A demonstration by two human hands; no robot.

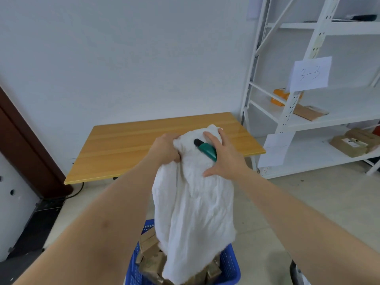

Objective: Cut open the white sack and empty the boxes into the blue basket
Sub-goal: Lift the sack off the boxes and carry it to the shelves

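The white sack point(193, 204) is being held up over the blue basket point(230, 266), its lower end hanging down among the brown boxes point(151, 256) lying in the basket. A bunched fold near the top of the sack is being gripped by the left hand point(166, 148). The right hand point(223, 155) is being pressed against the sack with fingers spread, and a green cutter point(206, 150) is being pinned under its palm. A wooden counter point(127, 145) is being seen behind, with white shelves point(320, 120) at the right.
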